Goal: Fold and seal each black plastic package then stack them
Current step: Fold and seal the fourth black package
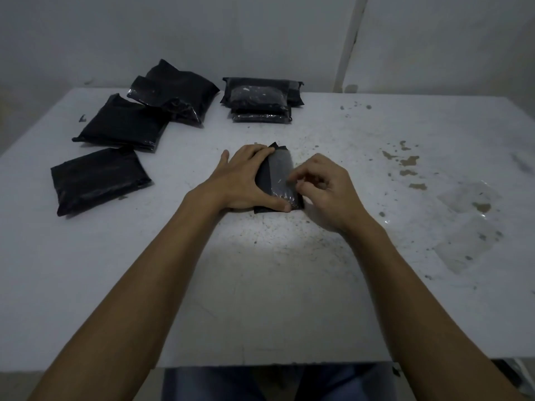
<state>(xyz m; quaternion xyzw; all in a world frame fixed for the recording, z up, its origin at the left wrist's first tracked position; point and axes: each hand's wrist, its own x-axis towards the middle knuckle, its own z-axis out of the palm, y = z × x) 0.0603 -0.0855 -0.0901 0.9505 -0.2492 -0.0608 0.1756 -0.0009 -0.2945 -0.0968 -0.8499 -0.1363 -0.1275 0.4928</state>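
Both bare forearms reach forward from the bottom corners and draw together toward the middle. The left hand [243, 180] lies flat, palm down, fingers straight and close together pointing up and to the right, the thumb stretched out along the near side; it presses on the black package [279, 180]. The right hand [327, 188] sits just beside it, knuckles up, wrist a little raised, its fingers curled inward, with thumb and forefinger tips meeting in a pinch at the package's right edge.
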